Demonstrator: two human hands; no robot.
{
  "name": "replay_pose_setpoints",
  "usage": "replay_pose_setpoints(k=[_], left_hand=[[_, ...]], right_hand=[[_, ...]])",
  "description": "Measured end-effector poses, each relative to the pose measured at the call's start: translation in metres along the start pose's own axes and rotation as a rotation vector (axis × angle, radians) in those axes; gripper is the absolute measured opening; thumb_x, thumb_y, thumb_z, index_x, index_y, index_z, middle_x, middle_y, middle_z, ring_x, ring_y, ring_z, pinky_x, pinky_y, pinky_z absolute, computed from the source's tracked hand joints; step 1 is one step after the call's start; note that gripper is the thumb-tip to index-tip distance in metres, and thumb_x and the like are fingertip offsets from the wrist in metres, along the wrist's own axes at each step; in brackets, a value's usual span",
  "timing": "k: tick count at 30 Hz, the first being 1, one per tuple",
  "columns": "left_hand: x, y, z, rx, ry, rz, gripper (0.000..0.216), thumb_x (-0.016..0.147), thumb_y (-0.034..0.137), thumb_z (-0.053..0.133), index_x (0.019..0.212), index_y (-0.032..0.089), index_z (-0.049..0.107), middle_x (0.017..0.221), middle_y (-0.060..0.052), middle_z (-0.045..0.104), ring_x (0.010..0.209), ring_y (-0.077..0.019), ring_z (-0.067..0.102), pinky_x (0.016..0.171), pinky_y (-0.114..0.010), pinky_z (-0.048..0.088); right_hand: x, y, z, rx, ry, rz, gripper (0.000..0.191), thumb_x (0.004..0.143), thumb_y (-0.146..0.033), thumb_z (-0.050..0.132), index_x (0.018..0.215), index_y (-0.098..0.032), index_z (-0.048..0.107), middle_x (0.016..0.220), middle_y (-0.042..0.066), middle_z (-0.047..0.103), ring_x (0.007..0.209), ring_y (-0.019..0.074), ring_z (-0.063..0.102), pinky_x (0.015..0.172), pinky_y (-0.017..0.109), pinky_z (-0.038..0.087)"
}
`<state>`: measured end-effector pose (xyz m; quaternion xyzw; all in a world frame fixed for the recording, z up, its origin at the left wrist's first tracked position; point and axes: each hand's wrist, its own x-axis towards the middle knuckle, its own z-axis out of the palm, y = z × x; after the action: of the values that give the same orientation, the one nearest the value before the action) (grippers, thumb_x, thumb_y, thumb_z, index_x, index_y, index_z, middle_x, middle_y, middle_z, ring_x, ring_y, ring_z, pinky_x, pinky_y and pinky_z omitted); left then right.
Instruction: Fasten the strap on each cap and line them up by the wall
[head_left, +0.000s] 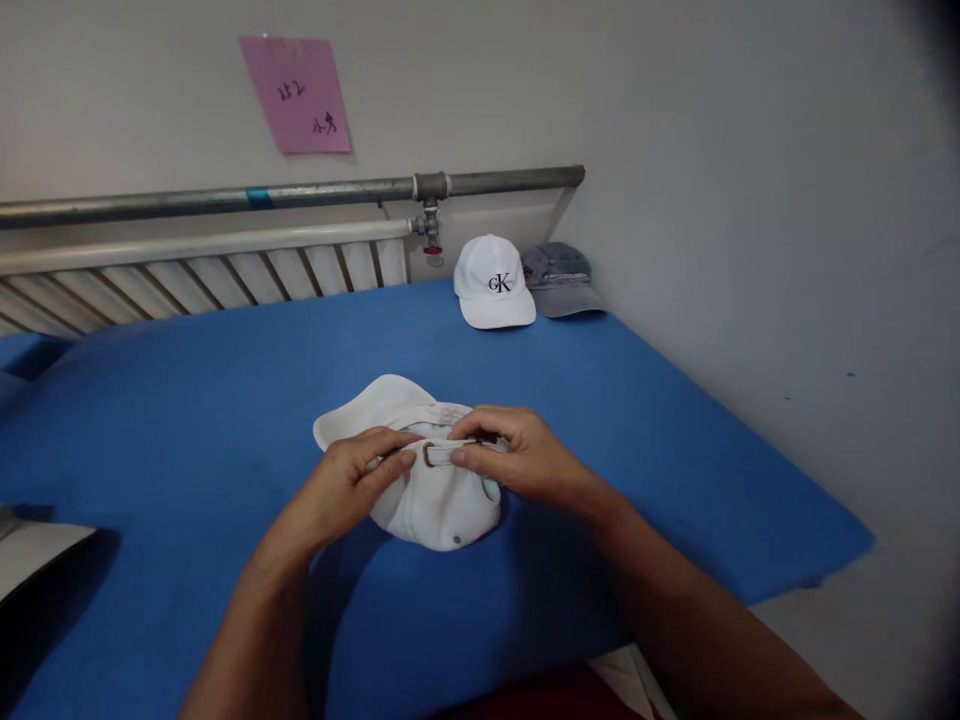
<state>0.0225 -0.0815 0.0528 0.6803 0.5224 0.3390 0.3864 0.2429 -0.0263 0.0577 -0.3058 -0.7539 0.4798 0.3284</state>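
Note:
A white baseball cap (442, 500) lies upside down or on its side on the blue table cover, its brim (371, 410) pointing up and to the left. Across its back opening runs an adjusting strap with a brass-coloured buckle (429, 455). My left hand (360, 475) pinches the cap's edge just left of the buckle. On the right of the buckle, my right hand (517, 450) grips the strap between thumb and fingers. Parts of the strap are hidden behind the right fingers.
A white cap (491, 280) with dark letters and a grey cap (564, 280) sit at the back, near the wall. Behind the blue surface (225, 420) runs a radiator (225, 275) with a pipe (337, 192). A pale flat object (37, 550) juts in at left.

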Motion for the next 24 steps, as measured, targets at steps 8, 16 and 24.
replay_pose_setpoints(k=[8,16,24], left_hand=[[-0.006,0.005,-0.005,-0.225,-0.179,-0.141,0.027,0.086,0.043,0.057,0.082,0.019,0.067,0.071,-0.001,0.056,0.066,-0.0129,0.048,0.059,-0.023,0.038],[-0.005,0.006,-0.004,-0.241,-0.207,-0.145,0.027,0.083,0.042,0.063,0.076,0.016,0.065,0.066,0.001,0.051,0.061,-0.0105,0.044,0.055,-0.021,0.036],[-0.011,0.017,-0.003,-0.137,-0.240,-0.125,0.025,0.086,0.041,0.060,0.085,0.017,0.068,0.071,0.001,0.056,0.065,-0.0107,0.046,0.058,-0.022,0.036]], right_hand=[[0.001,0.002,0.003,0.250,-0.050,0.158,0.010,0.071,-0.020,0.072,0.080,-0.018,0.068,0.068,-0.004,0.057,0.062,0.0084,0.051,0.059,0.023,0.041],[0.002,0.006,-0.006,0.410,-0.141,0.230,0.021,0.070,-0.022,0.074,0.088,-0.018,0.065,0.068,-0.004,0.058,0.058,0.0070,0.050,0.051,0.019,0.038],[-0.001,0.001,-0.005,0.362,-0.198,0.120,0.023,0.069,-0.021,0.077,0.090,-0.018,0.068,0.077,-0.003,0.063,0.072,0.0086,0.057,0.067,0.021,0.044]])
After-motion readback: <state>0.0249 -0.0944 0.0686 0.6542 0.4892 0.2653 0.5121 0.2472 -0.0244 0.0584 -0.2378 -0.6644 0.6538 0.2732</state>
